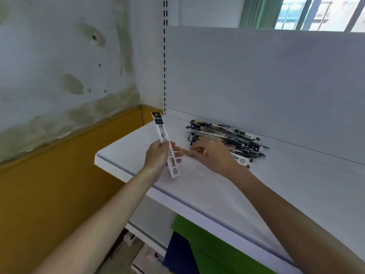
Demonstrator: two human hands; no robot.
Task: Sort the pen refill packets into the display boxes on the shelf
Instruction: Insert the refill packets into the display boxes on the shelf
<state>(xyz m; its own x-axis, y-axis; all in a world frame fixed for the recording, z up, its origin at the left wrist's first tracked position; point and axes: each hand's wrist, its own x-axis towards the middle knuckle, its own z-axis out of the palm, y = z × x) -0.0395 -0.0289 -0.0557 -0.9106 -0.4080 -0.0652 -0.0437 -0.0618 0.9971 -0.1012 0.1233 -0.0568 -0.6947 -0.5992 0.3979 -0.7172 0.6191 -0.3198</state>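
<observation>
My left hand (158,155) grips a long white pen refill packet (165,139) with a black top, held nearly upright above the white shelf (197,184). A loose pile of several black-and-white refill packets (227,139) lies at the back of the shelf against the rear panel. My right hand (211,155) hovers over the pile's near left edge with its fingers curled, fingertips close to my left hand's fingers. Whether it holds a packet is hidden. No display box is in view.
The shelf's left end (96,157) stops short of a stained wall with a yellow lower band (59,184). A slotted upright (165,56) runs up the back corner. Below the shelf are a green sheet (207,250) and a lower shelf edge (142,234).
</observation>
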